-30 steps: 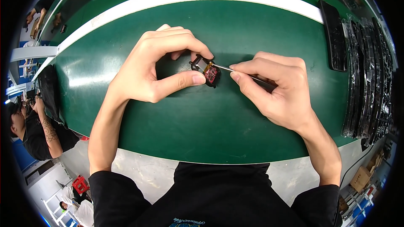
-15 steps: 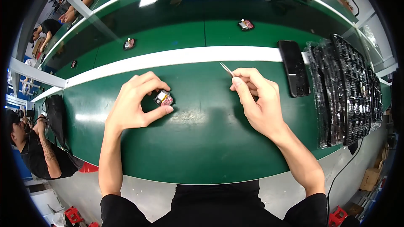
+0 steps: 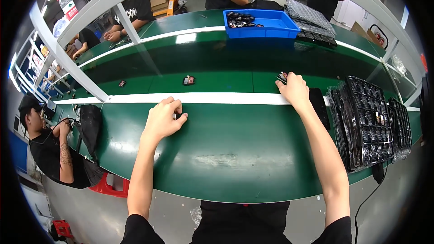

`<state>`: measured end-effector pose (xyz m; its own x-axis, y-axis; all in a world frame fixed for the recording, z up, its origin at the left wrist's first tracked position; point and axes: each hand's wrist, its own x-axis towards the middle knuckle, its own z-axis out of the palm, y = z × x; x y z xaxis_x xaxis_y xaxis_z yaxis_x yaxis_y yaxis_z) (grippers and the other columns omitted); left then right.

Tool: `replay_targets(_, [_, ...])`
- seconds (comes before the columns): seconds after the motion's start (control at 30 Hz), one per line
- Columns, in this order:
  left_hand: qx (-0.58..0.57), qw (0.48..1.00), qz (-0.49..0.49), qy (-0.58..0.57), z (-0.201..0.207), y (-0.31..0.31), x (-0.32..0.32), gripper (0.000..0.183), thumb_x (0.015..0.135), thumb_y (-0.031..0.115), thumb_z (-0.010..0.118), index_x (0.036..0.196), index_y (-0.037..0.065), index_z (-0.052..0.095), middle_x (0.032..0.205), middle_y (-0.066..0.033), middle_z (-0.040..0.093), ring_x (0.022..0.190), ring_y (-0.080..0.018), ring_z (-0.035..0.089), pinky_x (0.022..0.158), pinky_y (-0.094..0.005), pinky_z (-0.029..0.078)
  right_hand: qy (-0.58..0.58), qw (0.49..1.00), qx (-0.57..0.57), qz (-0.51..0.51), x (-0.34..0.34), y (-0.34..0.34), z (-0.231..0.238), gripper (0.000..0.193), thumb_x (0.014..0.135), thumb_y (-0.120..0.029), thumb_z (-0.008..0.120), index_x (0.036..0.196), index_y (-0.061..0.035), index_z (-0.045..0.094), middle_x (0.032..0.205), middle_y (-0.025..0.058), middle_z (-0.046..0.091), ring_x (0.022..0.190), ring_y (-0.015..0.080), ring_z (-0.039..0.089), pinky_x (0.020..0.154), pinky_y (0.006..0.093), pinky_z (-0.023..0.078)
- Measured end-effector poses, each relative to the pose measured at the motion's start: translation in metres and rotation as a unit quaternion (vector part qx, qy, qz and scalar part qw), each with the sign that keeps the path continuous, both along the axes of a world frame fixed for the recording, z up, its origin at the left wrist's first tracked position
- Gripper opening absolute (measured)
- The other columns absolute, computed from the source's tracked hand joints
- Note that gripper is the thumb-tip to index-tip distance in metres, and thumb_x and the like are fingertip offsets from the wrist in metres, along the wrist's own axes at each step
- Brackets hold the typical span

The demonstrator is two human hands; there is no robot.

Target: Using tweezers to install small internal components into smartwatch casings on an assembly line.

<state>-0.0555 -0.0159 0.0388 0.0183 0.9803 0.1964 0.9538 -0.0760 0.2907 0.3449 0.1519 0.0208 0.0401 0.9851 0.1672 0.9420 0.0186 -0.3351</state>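
Hands (image 3: 163, 118), two, seemingly hold one device (image 3: 175, 116) and one tweezer (image 3: 280, 79).

Black sleeves (image 3: 141, 231) stop near the elbows (image 3: 337, 193), leaving forearms (image 3: 323, 156) and hands (image 3: 163, 118) bare; the clothing (image 3: 242, 223) between them is black too.

From the person's head, a wide fisheye view looks forward and down over the hands (image 3: 163, 118) and nearby table (image 3: 239, 153).

Right arm (image 3: 323, 153) stretched forward, right grip (image 3: 294, 90) palm down; left arm (image 3: 145, 167) reaching less far, left grip (image 3: 162, 118) curled.
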Motion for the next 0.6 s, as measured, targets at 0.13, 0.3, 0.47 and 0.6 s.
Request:
replay_targets(0.13, [0.06, 0.997, 0.016, 0.037, -0.013, 0.038, -0.019, 0.028, 0.09, 0.028, 0.083, 0.1, 0.005, 0.071, 0.09, -0.0119, 0.074, 0.084, -0.0346, 0.075, 0.074, -0.0468, 0.058, 0.052, 0.998, -0.013, -0.022, 0.007, 0.014, -0.009, 0.047, 0.099, -0.037, 0.082, 0.124, 0.0017, 0.071, 0.122, 0.0256, 0.078, 0.116, 0.0477, 0.076, 0.099, 0.0581, 0.062])
replay_targets(0.3, [0.089, 0.995, -0.05, -0.016, -0.026, 0.103, -0.009, 0.055, 0.098, 0.035, 0.081, 0.145, 0.01, 0.065, 0.138, -0.014, 0.07, 0.132, -0.0361, 0.066, 0.108, -0.0491, 0.057, 0.053, 0.997, 0.049, 0.03, 0.017, 0.015, -0.013, 0.041, 0.096, -0.032, 0.083, 0.113, 0.0035, 0.071, 0.108, 0.0274, 0.081, 0.107, 0.0495, 0.078, 0.091, 0.0587, 0.063])
replay_targets(0.47, [0.047, 0.995, -0.09, 0.006, -0.041, 0.122, -0.026, 0.05, 0.106, 0.027, 0.075, 0.15, 0.008, 0.062, 0.132, -0.0167, 0.066, 0.132, -0.0368, 0.062, 0.109, -0.0465, 0.056, 0.145, 0.973, -0.008, 0.181, -0.043, -0.071, 0.012, 0.051, 0.092, -0.039, 0.084, 0.114, 0.0068, 0.078, 0.088, 0.0248, 0.08, 0.089, 0.0414, 0.081, 0.086, 0.0493, 0.064])
replay_targets(0.6, [0.079, 0.976, -0.181, -0.094, -0.035, 0.108, 0.011, 0.05, 0.107, 0.029, 0.074, 0.15, 0.005, 0.061, 0.129, -0.0172, 0.067, 0.127, -0.0365, 0.064, 0.108, -0.0459, 0.055, 0.108, 0.969, -0.043, 0.219, -0.047, -0.129, 0.002, 0.053, 0.092, -0.04, 0.087, 0.125, 0.0011, 0.076, 0.081, 0.0167, 0.077, 0.077, 0.0337, 0.08, 0.075, 0.0447, 0.063])
